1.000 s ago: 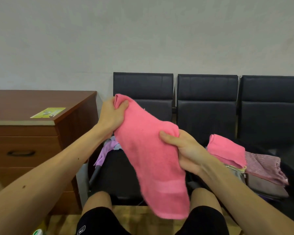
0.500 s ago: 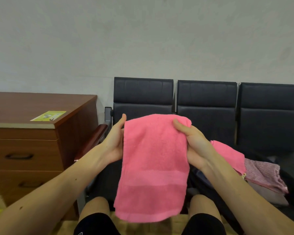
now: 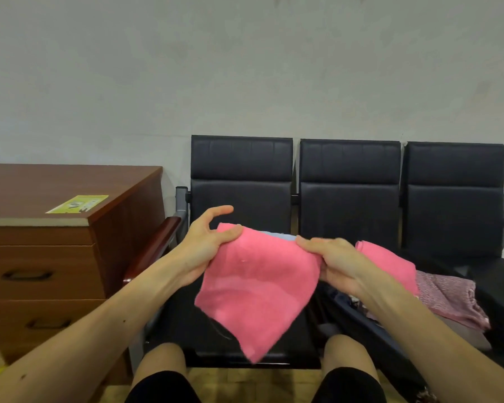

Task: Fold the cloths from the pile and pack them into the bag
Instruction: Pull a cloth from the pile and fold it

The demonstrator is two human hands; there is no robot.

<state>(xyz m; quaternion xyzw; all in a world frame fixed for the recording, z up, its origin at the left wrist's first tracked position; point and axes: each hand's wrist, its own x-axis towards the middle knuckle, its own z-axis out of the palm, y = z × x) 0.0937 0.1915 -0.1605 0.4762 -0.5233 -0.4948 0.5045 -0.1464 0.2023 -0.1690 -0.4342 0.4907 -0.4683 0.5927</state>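
Towel: pink towel point(image 3: 256, 289) hangs in the air between my two hands, over the front of the left black seat point(image 3: 186, 324), its lower corner drooping toward my knees.
Left hand: left hand point(image 3: 204, 245) pinches the towel's upper left corner, thumb on top; forefinger sticks out free above the edge.
Right hand: right hand point(image 3: 332, 263) grips the upper right corner, fingers point(image 3: 312, 246) curled over the top edge.
Step in hand: folding, I judge; the top edge is stretched between my grips while the lower part hangs loose and skewed.
How to do it well: I would keep the top edge taut and level, let the hanging part settle straight, then bring corner to corner so the edges line up before I press the crease; a slanted hang like this one would give a crooked fold.
Already folded: folded pink cloth point(image 3: 387, 263) sits just behind my right wrist, with a mauve patterned cloth point(image 3: 448, 301) beside it to the right, on the middle and right seats.
Bag: dark shape under my right forearm may be the bag; I cannot tell.
Pile: pale blue sliver shows behind the towel's top edge; too little to name.
Left of the seats: wooden drawer unit point(image 3: 41, 257) with a yellow leaflet point(image 3: 77, 203) on top.
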